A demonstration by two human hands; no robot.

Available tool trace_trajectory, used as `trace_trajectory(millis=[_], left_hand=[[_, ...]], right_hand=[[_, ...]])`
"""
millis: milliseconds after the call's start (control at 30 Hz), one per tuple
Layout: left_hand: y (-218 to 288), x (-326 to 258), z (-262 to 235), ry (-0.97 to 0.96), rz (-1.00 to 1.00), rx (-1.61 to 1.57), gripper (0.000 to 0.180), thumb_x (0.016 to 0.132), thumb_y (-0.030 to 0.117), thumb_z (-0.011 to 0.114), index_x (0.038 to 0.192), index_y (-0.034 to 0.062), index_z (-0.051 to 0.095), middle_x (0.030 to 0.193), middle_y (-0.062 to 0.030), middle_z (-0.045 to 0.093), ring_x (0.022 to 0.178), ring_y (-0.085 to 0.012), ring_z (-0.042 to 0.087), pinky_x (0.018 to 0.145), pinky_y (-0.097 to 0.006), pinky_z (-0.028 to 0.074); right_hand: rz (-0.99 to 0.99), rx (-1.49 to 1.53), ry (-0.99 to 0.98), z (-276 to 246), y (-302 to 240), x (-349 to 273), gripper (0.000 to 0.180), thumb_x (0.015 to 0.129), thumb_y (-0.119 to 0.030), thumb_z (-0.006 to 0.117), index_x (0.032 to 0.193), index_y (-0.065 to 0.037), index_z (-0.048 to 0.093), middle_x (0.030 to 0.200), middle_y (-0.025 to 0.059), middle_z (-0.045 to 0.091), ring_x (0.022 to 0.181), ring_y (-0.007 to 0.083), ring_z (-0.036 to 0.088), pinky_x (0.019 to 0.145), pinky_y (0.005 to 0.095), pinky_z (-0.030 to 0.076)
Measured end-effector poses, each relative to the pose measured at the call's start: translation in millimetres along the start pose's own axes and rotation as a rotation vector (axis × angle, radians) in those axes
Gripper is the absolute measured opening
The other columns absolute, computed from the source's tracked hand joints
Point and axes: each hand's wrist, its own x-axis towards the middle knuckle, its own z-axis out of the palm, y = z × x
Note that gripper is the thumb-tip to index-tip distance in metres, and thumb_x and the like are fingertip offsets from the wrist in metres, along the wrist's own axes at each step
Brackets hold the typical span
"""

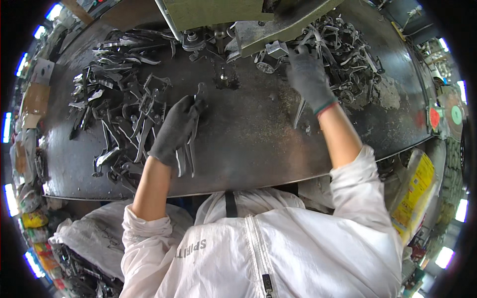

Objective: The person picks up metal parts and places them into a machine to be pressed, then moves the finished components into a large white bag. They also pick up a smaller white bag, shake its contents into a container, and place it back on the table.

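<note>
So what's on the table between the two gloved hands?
Head view: mostly bare dark tabletop between left hand and right hand; one thin metal strip lies below the right hand.

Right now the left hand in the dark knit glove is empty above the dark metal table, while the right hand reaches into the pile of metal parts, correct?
Not quite. The head view shows the left hand gripping long flat metal parts, not empty. It is above the dark metal table, and the right hand does reach into the pile of metal parts.

Your left hand [175, 130] in a dark glove, gripping a bundle of slim grey metal blanks [188, 149] pointing near to far mid-table, your gloved right hand [308, 79] far right, fingers on a metal piece [276, 49] under the press
</note>
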Motion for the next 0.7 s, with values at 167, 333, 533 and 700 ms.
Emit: trace_trajectory(millis=[167,333,533,700], left_hand=[[-3,5,-4,0.022,0.084,0.01,0.043,0.108,0.033,0.054,0.132,-0.0034,0.059,0.103,-0.0026,0.066,0.089,-0.0097,0.058,0.079,-0.027,0.049],[21,12,6,-0.009,0.143,-0.224,0.05,0.106,0.036,0.059,0.136,-0.0044,0.058,0.113,-0.0068,0.069,0.101,-0.0136,0.064,0.091,-0.028,0.051],[31,15,6,0.093,0.297,0.037,0.05,0.107,0.036,0.056,0.133,-0.0065,0.06,0.118,-0.0133,0.071,0.109,-0.017,0.064,0.099,-0.032,0.048],[26,18,5,0.045,0.263,-0.006,0.049,0.109,0.034,0.054,0.135,-0.0074,0.059,0.119,-0.0163,0.072,0.112,-0.0185,0.064,0.1,-0.033,0.048]], right_hand=[[-0.146,0.175,0.058,6,17,13,0.039,0.093,-0.015,0.067,0.13,-0.009,0.059,0.12,0.0199,0.065,0.111,0.0381,0.067,0.091,0.0502,0.057],[-0.173,0.385,0.124,-16,-13,2,0.034,0.095,-0.017,0.066,0.127,-0.007,0.059,0.121,0.018,0.064,0.11,0.0366,0.068,0.092,0.0501,0.057],[-0.239,0.444,0.247,6,-29,2,0.031,0.096,-0.017,0.067,0.123,-0.004,0.058,0.109,0.0174,0.067,0.1,0.0371,0.07,0.088,0.0492,0.058],[0.193,1.671,-0.297,-31,-51,-18,0.022,0.099,-0.009,0.067,0.119,-0.002,0.063,0.103,0.0108,0.072,0.084,0.018,0.073,0.066,0.0276,0.06]])
